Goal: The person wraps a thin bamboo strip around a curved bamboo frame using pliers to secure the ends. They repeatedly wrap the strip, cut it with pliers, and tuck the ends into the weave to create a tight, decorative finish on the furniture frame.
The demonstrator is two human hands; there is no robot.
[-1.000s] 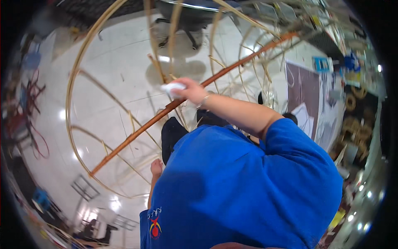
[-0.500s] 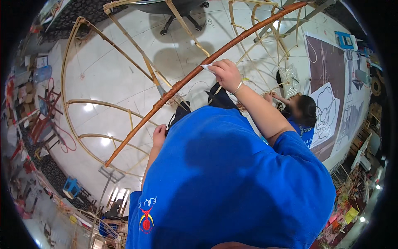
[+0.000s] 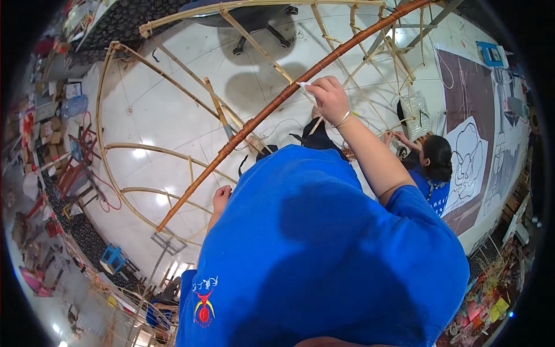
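Observation:
A long pole [image 3: 272, 106] wrapped in reddish-brown cord or strip slants from the lower left to the upper right in front of me. My right hand [image 3: 329, 99] pinches a small white wad [image 3: 303, 86], cloth or paper, I cannot tell which. The wad touches the pole above its thicker wrapped band. Down beside my body, left of my blue shirt, my left hand [image 3: 221, 198] hangs with its fingers curled in, apart from the pole. I see nothing in it, and my body partly hides that arm.
Bamboo frame pieces [image 3: 151, 147] curve around the pole. A co-worker [image 3: 430, 165] in blue sits low at the right, beside a large line drawing [image 3: 467, 165]. A wheeled chair [image 3: 254, 23] stands at the far side. Blue stools [image 3: 112, 258] and clutter line the left.
My right hand has slid a little up the pole toward the upper right with the white wad. My left hand still hangs at my side. The whole view has shifted slightly.

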